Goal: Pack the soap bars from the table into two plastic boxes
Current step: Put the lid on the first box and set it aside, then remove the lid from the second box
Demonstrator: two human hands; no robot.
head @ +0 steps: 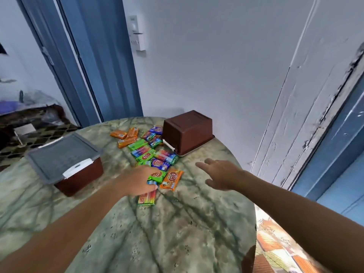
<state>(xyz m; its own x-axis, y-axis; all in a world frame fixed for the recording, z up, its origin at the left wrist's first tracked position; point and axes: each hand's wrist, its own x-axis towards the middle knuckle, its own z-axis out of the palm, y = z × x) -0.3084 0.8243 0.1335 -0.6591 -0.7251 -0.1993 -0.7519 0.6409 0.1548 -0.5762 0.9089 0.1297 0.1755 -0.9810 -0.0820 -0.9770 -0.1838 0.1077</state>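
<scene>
Soap bars (149, 152) in orange, green and blue wrappers lie scattered in a loose line across the middle of the round marbled tabletop (177, 233), running from the far side toward the person. Orange ones (126, 137) sit at the far end, mixed green and blue ones in the middle, one orange bar (171, 178) near the front. Left hand (137, 181) is down on the near end of the pile, fingers curled onto a green-wrapped bar (157, 175) and a small blue one; a red-green bar (146, 198) lies just under and in front of it. Whether it has actually lifted anything, cannot tell. Right hand (221, 175) hovers above the tabletop to the right of the bars, fingers spread and relaxed, holding nothing, reaching toward the brown box (187, 133). That box stands upside down at the far right of the tabletop, resting on its pale lid, white latch on the near side, touching the soap pile at its left edge. Second brown box (65, 162) sits at the left, upright, grey lid on top, white latch facing front, apart from the bars. White wall (216, 66) behind, blue curtain (102, 66) at left, blue door frame (334, 144) at right.
</scene>
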